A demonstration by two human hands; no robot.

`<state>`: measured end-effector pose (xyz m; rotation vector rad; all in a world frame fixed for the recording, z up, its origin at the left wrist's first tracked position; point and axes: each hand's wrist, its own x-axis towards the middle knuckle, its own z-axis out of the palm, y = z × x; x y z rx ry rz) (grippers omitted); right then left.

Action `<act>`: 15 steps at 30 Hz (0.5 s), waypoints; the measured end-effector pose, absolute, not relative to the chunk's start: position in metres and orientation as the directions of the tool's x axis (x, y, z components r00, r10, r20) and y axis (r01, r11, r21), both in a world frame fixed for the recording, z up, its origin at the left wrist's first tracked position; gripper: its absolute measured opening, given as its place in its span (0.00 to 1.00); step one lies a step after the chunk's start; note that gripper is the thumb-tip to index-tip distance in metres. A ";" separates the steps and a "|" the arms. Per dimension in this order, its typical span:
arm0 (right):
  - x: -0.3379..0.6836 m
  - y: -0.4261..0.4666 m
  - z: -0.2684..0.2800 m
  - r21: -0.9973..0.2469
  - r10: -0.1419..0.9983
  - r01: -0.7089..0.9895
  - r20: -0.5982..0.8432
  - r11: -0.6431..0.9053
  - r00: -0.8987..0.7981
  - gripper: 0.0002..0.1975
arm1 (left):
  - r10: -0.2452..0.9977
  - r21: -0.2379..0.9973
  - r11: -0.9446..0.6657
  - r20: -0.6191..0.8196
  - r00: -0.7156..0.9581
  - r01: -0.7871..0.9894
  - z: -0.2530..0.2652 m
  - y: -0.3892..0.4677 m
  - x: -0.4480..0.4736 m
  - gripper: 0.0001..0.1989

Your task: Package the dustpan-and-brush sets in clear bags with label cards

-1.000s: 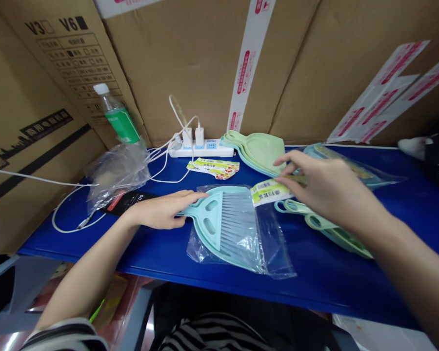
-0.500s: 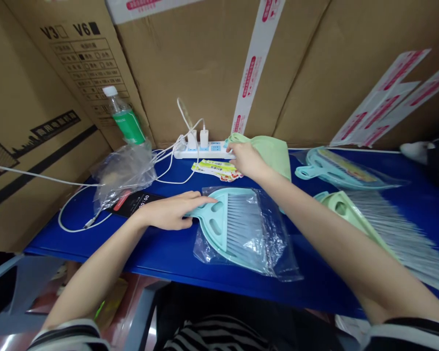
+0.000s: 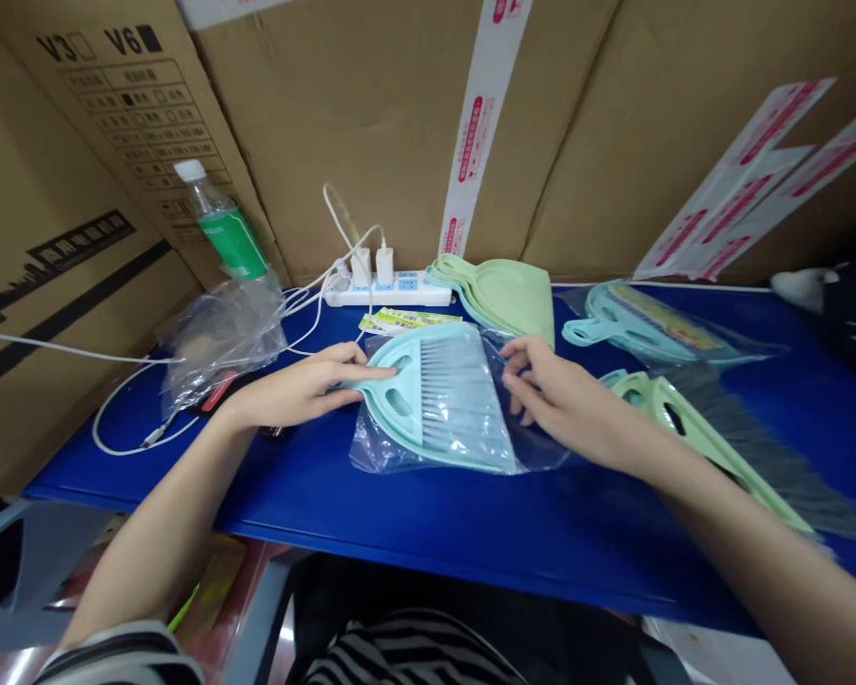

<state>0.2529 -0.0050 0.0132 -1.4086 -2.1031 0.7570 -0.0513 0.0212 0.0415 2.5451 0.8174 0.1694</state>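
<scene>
My left hand (image 3: 321,382) is closed around the handle of a light blue brush-and-dustpan set. The brush (image 3: 463,381) lies over the dustpan (image 3: 398,430), its pale bristles pointing right. A clear plastic bag (image 3: 371,459) surrounds the wide part of the set; the handle sticks out on the left. My right hand (image 3: 546,390) is at the bag's right side, fingers loosely bent and apart. Whether its fingertips touch the film is hard to see. Behind it lie stacked dustpans (image 3: 517,295), a green one on top.
At the right are a bagged blue set (image 3: 632,328) and a green dustpan (image 3: 720,452) beside grey bristles (image 3: 770,447). A power strip (image 3: 392,290) with white cables, a bottle (image 3: 232,233), a crumpled bag (image 3: 221,328) and bright labels (image 3: 406,321) line the back. Cardboard (image 3: 371,124) walls the table.
My right hand has come from the stacked dustpans, forward and right, to the bag's right side. My left hand has shifted the set slightly left and back, its grip closing on the handle.
</scene>
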 end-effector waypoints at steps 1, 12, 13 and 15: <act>0.255 -0.005 0.011 -0.763 0.941 0.597 0.044 0.249 -0.336 0.17 | 0.587 0.459 -0.720 0.002 0.810 0.521 0.042 0.022 -0.052 0.22; 0.252 -0.003 0.007 -0.994 0.917 0.062 -0.105 -0.087 -0.384 0.50 | 0.570 0.376 -0.791 0.165 0.805 0.483 0.037 0.017 -0.043 0.21; 0.251 -0.003 0.006 -0.995 0.920 0.040 -0.101 -0.093 -0.379 0.51 | 0.583 0.329 -0.797 0.195 0.789 0.507 0.035 0.015 -0.041 0.22; 0.250 -0.002 0.005 -0.993 0.928 0.007 -0.109 -0.114 -0.357 0.52 | 0.591 0.201 -0.806 0.302 0.748 0.556 0.031 0.009 -0.035 0.26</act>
